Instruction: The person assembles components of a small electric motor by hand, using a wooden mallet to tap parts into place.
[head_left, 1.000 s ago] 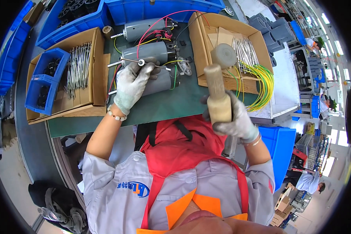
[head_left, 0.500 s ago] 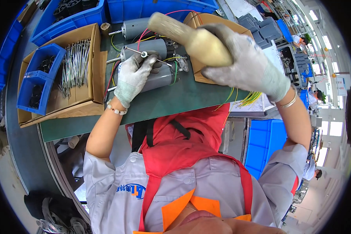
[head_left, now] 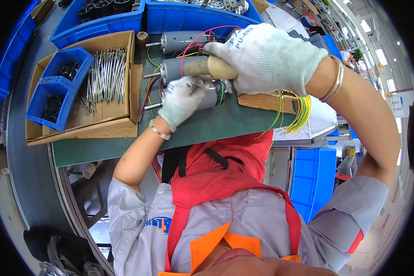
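My right hand (head_left: 257, 57) is closed round a club-shaped wooden mallet (head_left: 207, 68). Its long axis runs nearly level; the free end points left, over the middle grey motor (head_left: 169, 70); contact is indeterminable. My left hand (head_left: 181, 101), fingers curled, is just below that motor's body; what it grips is hidden. The motor's shaft points left. Left of the motor, a cardboard box (head_left: 131, 83) contains steel rods (head_left: 110, 73) and two blue bins (head_left: 56, 82) of black parts (head_left: 70, 70). Above the motor, a blue crate (head_left: 188, 20) contains metal parts (head_left: 234, 5).
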